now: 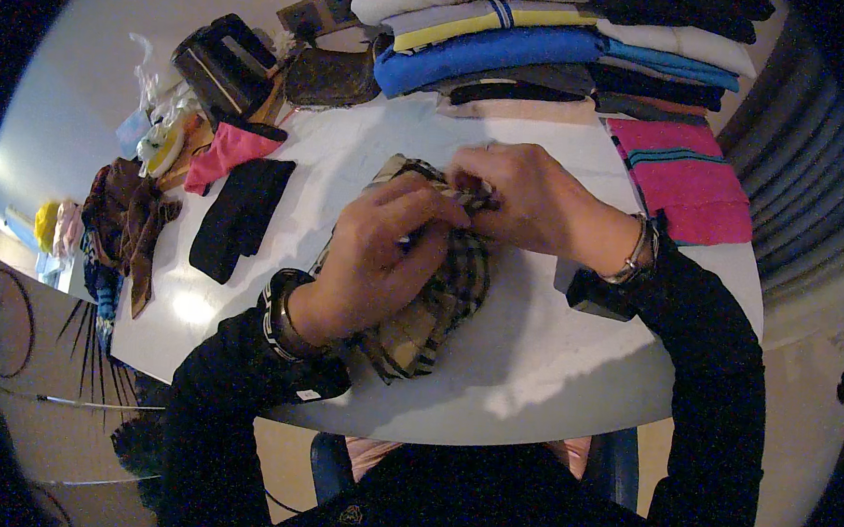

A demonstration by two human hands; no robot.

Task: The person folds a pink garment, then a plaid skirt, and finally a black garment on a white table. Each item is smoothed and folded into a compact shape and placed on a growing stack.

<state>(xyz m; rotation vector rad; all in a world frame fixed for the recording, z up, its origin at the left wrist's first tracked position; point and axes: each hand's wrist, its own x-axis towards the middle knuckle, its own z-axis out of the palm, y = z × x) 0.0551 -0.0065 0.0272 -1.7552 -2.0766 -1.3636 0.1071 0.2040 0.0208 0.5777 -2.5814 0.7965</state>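
Note:
A beige and black plaid cloth (457,280) lies bunched on the white table (553,373) in front of me. My left hand (386,254) grips its upper part, fingers curled and thumb pointing right. Close beside it, my right hand (513,193) pinches a bit of the same cloth between bent fingers. The two hands nearly touch at the cloth's upper edge. The rest of the fabric hangs below my left hand and spreads towards the table's near edge. Part of it is hidden under that hand.
Folded clothes (492,58) are stacked at the back, beside a folded pink cloth (695,182) on the right. At left lie a folded black cloth (244,216), a pink and black cloth (236,154) and brown garments (128,216). A dark kettle (224,66) stands behind. A black box (597,296) sits under my right wrist.

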